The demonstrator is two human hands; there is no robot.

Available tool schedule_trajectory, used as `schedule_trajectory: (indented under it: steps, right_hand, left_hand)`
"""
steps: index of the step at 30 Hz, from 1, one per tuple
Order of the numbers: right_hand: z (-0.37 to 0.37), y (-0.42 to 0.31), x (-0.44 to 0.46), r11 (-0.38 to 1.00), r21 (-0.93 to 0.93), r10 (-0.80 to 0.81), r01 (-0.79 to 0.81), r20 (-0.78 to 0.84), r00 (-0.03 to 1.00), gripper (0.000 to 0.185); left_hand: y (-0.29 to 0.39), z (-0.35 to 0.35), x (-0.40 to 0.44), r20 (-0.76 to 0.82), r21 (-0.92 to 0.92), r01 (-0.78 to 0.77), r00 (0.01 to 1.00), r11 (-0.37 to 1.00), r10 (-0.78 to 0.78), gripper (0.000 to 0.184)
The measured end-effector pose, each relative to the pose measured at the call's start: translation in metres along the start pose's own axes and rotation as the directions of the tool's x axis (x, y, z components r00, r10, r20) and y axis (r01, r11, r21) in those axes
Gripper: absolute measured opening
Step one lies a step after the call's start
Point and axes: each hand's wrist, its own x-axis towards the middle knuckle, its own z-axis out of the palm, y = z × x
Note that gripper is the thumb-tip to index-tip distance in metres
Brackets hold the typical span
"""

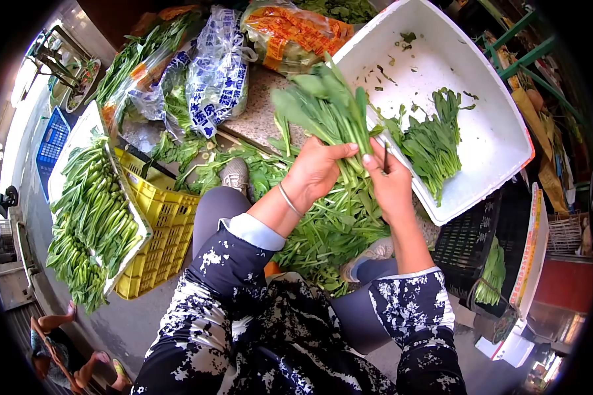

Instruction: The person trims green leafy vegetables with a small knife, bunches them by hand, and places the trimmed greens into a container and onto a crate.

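Note:
My left hand (317, 168) is closed around a bunch of leafy greens (329, 108), whose leaves point up and away from me. Close by on the right, my right hand (390, 181) has its fingers pressed together at the bunch's stems; a small dark item shows at its fingers, too small to name. Beneath both hands lies a heap of loose greens (333, 230) between my feet. To the right, a white foam box (402, 62) holds a smaller pile of greens (431, 148) and leaf scraps.
A tray of greens (92, 217) rests on a yellow crate (161, 240) at left. Plastic bags (217, 76) of vegetables lie ahead. A black crate (464, 237) stands at right, a blue basket (51, 148) at far left. Part of another person (56, 355) shows at lower left.

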Motion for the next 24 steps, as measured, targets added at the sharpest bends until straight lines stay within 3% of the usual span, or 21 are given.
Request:
schedule_trajectory:
  steps: [3, 4, 6, 10, 12, 14, 15, 18, 20, 21, 22, 24]
  right_hand:
    - [-0.015, -0.017, 0.000, 0.898, 0.265, 0.351, -0.351, 0.050, 0.935, 0.040]
    - [-0.015, -0.015, 0.000, 0.897, 0.266, 0.353, -0.353, 0.049, 0.934, 0.040]
    - [-0.013, -0.012, 0.002, 0.806, 0.487, 0.334, -0.335, 0.092, 0.938, 0.041]
    - [-0.011, -0.016, 0.001, 0.733, 0.574, 0.366, -0.364, 0.118, 0.923, 0.041]
    - [-0.011, -0.016, 0.001, 0.722, 0.581, 0.367, -0.376, 0.139, 0.920, 0.041]
    - [-0.011, -0.015, 0.000, 0.709, 0.589, 0.369, -0.387, 0.157, 0.916, 0.041]
    - [-0.011, -0.017, -0.001, 0.758, 0.524, 0.355, -0.389, 0.169, 0.920, 0.041]
    - [-0.008, -0.024, -0.004, 0.815, 0.432, 0.354, -0.386, 0.156, 0.922, 0.040]
    - [-0.008, -0.028, -0.005, 0.892, 0.234, 0.362, -0.386, 0.141, 0.921, 0.035]
    - [-0.002, -0.030, -0.004, 0.960, 0.158, 0.232, -0.232, 0.016, 0.972, 0.025]
    - [-0.003, -0.025, 0.000, 0.960, 0.158, 0.233, -0.233, 0.015, 0.972, 0.025]
    - [-0.006, -0.016, 0.009, 0.979, 0.201, 0.087, -0.035, -0.256, 0.963, 0.020]
  left_hand:
    - [0.002, 0.001, -0.002, 0.026, -0.023, 0.026, 0.999, 0.999, -0.026, 0.029]
    - [0.003, 0.001, -0.003, 0.027, -0.019, 0.034, 0.999, 0.999, -0.033, 0.029]
    - [0.005, -0.001, -0.004, 0.039, -0.030, 0.064, 0.997, 0.997, -0.063, 0.030]
    - [0.007, 0.000, -0.007, 0.074, -0.094, 0.098, 0.993, 0.991, -0.092, 0.034]
    - [0.007, -0.002, -0.008, 0.087, -0.115, 0.097, 0.992, 0.989, -0.088, 0.036]
    - [0.006, -0.009, -0.006, 0.257, -0.228, 0.183, 0.959, 0.956, -0.123, 0.036]
    - [0.007, -0.007, -0.006, 0.256, -0.230, 0.185, 0.959, 0.956, -0.124, 0.036]
    - [0.005, -0.001, -0.006, 0.180, -0.200, 0.270, 0.955, 0.942, -0.236, 0.035]
    - [-0.001, 0.002, -0.006, 0.042, -0.261, 0.121, 0.993, 0.958, -0.114, 0.031]
    - [-0.001, 0.002, -0.004, 0.036, -0.253, 0.104, 0.995, 0.962, -0.098, 0.029]
    - [0.000, 0.003, -0.003, 0.036, -0.252, 0.105, 0.994, 0.962, -0.099, 0.029]
    - [0.001, 0.005, -0.001, 0.008, -0.420, 0.143, 0.988, 0.896, -0.154, 0.027]
